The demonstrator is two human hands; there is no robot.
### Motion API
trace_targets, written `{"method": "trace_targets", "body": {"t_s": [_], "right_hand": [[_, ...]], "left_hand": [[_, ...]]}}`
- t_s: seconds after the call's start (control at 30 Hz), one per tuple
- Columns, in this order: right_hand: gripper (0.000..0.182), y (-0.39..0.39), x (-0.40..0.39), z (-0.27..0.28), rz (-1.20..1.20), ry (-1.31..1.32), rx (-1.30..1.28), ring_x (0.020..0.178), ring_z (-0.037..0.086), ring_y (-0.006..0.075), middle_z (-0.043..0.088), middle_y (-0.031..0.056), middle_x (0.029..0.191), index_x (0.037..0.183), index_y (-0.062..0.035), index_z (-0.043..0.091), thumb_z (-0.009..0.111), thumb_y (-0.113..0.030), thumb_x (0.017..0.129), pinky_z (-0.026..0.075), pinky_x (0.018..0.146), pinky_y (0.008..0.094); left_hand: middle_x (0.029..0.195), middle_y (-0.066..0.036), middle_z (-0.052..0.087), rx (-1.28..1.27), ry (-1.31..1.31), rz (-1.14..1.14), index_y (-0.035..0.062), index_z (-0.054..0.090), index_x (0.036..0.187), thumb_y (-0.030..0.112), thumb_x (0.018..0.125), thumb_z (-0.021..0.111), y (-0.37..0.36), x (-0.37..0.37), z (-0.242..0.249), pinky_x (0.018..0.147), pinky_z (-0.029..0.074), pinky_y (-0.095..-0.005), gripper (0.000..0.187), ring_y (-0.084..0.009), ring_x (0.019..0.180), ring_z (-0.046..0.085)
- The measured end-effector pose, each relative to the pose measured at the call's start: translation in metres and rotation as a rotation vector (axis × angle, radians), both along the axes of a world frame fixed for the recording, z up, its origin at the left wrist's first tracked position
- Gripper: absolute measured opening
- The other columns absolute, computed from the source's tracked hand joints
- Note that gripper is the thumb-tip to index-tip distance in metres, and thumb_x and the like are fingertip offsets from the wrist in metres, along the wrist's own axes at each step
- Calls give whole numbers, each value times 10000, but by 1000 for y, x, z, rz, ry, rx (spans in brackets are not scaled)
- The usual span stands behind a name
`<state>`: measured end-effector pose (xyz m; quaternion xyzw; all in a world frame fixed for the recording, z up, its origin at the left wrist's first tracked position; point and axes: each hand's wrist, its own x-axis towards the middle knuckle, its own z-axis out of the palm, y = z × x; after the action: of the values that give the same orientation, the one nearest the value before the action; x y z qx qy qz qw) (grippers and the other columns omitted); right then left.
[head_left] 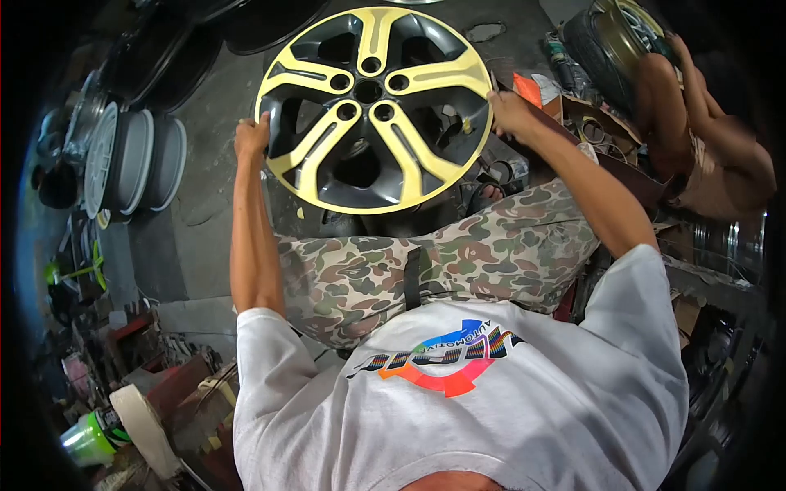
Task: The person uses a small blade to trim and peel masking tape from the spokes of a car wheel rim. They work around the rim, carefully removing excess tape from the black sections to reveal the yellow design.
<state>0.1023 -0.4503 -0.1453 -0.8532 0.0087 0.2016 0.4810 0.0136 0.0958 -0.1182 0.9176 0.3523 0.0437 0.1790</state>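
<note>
An alloy wheel rim [313, 154] is in front of me, its face turned up towards the camera. Its forked spokes and outer lip are pale yellow, with black in the recesses and around the centre hole. My left hand [251, 137] is closed on the rim's left edge, thumb up along the lip. At the opposite edge, my right hand [512, 114] has bent fingers against the lip, and they partly hide one another. The rim's underside and whatever supports it are hidden.
Silver wheel rims [123, 159] stand at the left, and dark ones [151, 57] lie behind them. At the right, another person [712, 147] sits by a tyre [594, 61]. A box of clutter [602, 135] is beside my right arm; a tape roll [146, 430] is lower left.
</note>
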Motion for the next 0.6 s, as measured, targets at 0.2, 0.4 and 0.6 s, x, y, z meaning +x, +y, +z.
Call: {"method": "trace_targets", "body": {"t_s": [0.2,0.4,0.6], "right_hand": [[472,20,-100,29,-165,265,264,639,700,244,710,194,879,1210,103,576,418,-337,1141,569,561,375],[445,1,-79,55,158,259,-77,816,743,268,735,165,831,1075,29,663,477,-372,1128,566,646,392],[302,3,-65,92,208,-306,-349,943,718,433,740,199,928,1111,-50,694,608,-337,1070,530,820,510]], "left_hand": [[1286,-225,748,-158,-90,-6,91,782,1268,492,927,724,13,66,0,1069,520,-484,530,-400,1264,688],[1378,-195,709,-14,-28,27,175,707,1408,407,925,701,-15,59,27,1146,471,-499,536,-375,1330,643],[1098,-221,751,177,-546,-491,73,788,1137,246,958,718,-105,29,81,911,564,-479,258,-385,1023,733]]}}
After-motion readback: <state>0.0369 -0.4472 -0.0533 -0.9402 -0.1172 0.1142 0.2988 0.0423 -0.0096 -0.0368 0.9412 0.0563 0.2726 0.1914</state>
